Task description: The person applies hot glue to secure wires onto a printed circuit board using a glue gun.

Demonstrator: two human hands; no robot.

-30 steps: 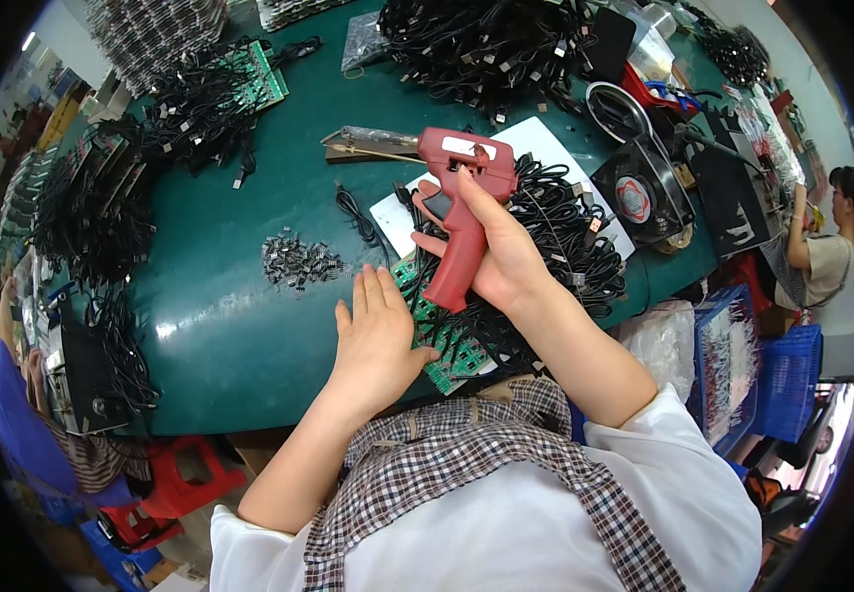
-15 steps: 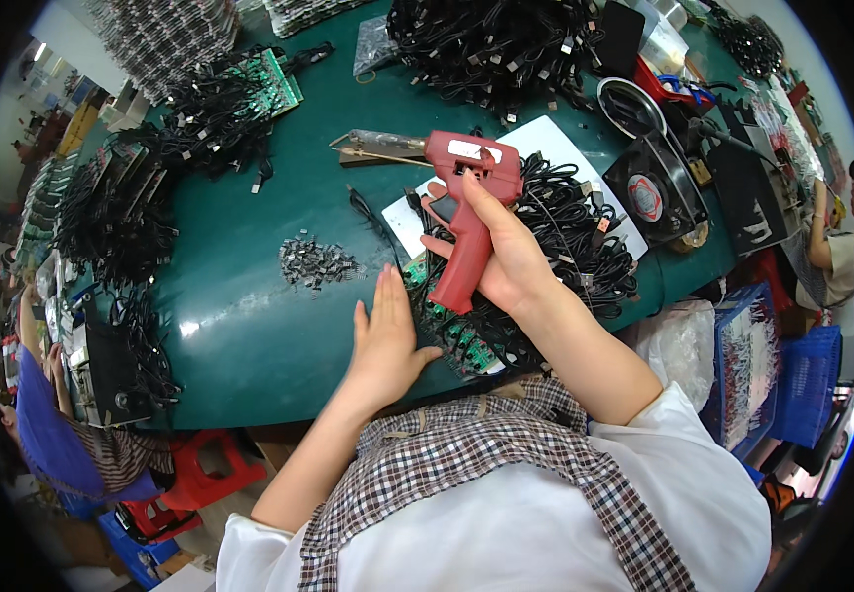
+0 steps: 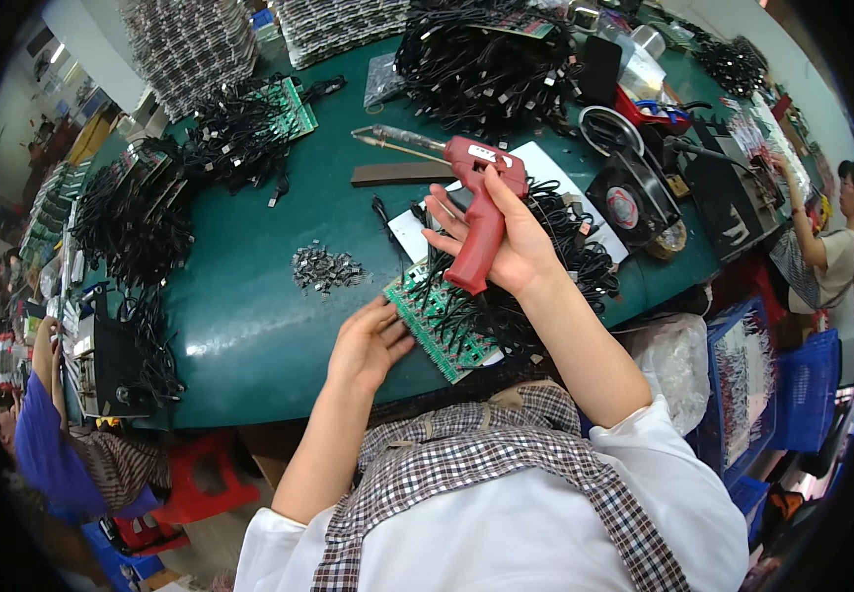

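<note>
A red soldering gun (image 3: 479,222) rests in my right hand (image 3: 516,247), its long thin tip pointing left over the table. My thumb lies along the gun's body while the other fingers are partly spread beside the handle. At the left edge of a green circuit board panel (image 3: 437,331), my left hand (image 3: 366,345) has its fingers bent against the edge; its thumb is hard to make out. Black USB cables (image 3: 570,261) trail from the panel and bunch to its right, over a white sheet (image 3: 545,158). Left of the panel is a small heap of tiny metal-and-black parts (image 3: 326,266).
Behind the gun lies a dark brown bar (image 3: 402,175). A black fan unit (image 3: 634,202) stands at right. Cable bundles (image 3: 486,79) and stacked boards (image 3: 190,54) line the far side. Blue baskets (image 3: 804,390) sit off the right edge. People work at both sides.
The green panel, mostly covered by cables before, now shows its face. My left hand has gone from lying flat to bent fingers at its edge. The gun has tilted slightly.
</note>
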